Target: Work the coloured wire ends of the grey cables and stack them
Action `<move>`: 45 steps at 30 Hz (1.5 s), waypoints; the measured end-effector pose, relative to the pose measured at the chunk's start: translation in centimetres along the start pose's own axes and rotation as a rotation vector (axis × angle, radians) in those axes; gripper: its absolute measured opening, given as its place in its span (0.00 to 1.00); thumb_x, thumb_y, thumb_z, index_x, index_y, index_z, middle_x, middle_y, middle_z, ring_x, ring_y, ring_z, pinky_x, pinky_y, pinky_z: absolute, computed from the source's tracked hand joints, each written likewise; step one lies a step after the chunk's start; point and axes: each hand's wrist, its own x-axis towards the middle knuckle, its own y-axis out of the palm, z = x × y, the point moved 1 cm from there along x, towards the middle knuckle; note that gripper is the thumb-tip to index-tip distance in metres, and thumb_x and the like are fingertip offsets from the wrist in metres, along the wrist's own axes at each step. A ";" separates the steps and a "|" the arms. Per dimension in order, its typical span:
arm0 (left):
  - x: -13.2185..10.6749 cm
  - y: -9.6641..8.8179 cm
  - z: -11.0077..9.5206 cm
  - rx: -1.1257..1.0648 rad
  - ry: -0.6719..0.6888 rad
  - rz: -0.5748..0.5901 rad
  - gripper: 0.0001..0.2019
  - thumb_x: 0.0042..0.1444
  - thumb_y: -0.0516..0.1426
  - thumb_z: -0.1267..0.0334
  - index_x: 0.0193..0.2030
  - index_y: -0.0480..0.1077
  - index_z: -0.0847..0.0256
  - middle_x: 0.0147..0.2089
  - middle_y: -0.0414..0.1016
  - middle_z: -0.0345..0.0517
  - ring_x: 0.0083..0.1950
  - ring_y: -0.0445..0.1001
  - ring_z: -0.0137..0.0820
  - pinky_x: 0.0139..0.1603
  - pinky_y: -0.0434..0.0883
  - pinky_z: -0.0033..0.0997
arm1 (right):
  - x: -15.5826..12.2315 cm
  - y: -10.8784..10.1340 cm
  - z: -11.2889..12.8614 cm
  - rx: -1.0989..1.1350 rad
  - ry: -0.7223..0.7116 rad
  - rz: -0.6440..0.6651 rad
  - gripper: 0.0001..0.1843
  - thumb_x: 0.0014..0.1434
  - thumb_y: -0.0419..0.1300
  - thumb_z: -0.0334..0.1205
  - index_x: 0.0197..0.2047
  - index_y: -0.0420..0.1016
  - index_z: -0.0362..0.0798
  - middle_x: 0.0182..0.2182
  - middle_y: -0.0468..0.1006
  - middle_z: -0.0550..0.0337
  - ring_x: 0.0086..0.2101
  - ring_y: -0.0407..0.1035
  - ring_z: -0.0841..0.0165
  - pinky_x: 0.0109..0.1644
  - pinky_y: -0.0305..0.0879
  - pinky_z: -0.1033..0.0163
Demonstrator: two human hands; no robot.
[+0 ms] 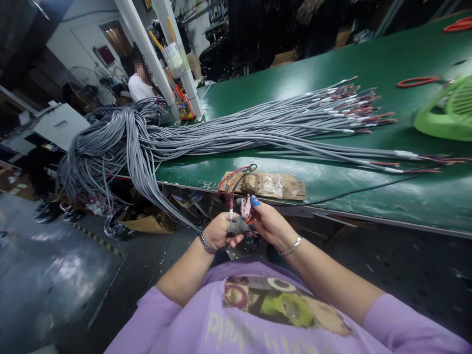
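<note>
Multicolored wires are located just below the center of the frame, pointing upward from your left hand. Your left fingers are closed around their lower end, by a white band; a dark gray covering shows at the fingertips. Your right hand is just beside it, fingers bent inward and the blue-tipped thumb raised next to a pale pink piece. Whether the right fingers grip that piece cannot be told.

Just above your hands, a wooden block lies along the near edge of the green table, with clear wrapping over its middle. Behind it, a bundle of gray cables runs from the left across the center, stripped ends toward the right. At the upper right are a red-handled tool and a light green fan. At the upper left, a person in white appears beyond the cables.
</note>
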 end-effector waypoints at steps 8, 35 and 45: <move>0.1 0.0 -0.1 0.022 -0.029 0.031 0.24 0.29 0.71 0.49 0.23 0.68 0.65 0.12 0.67 0.39 0.09 0.59 0.22 0.08 0.51 0.20 | 0.2 0.0 -0.3 0.007 -0.019 -0.074 0.23 0.34 0.76 0.55 0.22 0.75 0.46 0.18 0.71 0.65 0.21 0.60 0.72 0.28 0.58 0.64; -3.0 2.9 2.9 -0.095 0.141 -0.246 0.25 0.33 0.69 0.46 0.23 0.64 0.63 0.15 0.70 0.39 0.10 0.64 0.23 0.09 0.52 0.19 | -1.3 -0.7 0.1 0.013 0.105 0.039 0.19 0.40 0.74 0.51 0.27 0.77 0.47 0.24 0.74 0.63 0.25 0.64 0.73 0.28 0.62 0.68; -2.4 3.8 1.2 -0.148 0.187 -0.358 0.27 0.25 0.70 0.44 0.21 0.62 0.61 0.12 0.68 0.37 0.09 0.62 0.23 0.09 0.51 0.20 | -1.7 0.0 0.2 -0.174 -0.068 0.014 0.25 0.41 0.69 0.64 0.23 0.75 0.49 0.20 0.73 0.62 0.23 0.61 0.70 0.28 0.59 0.63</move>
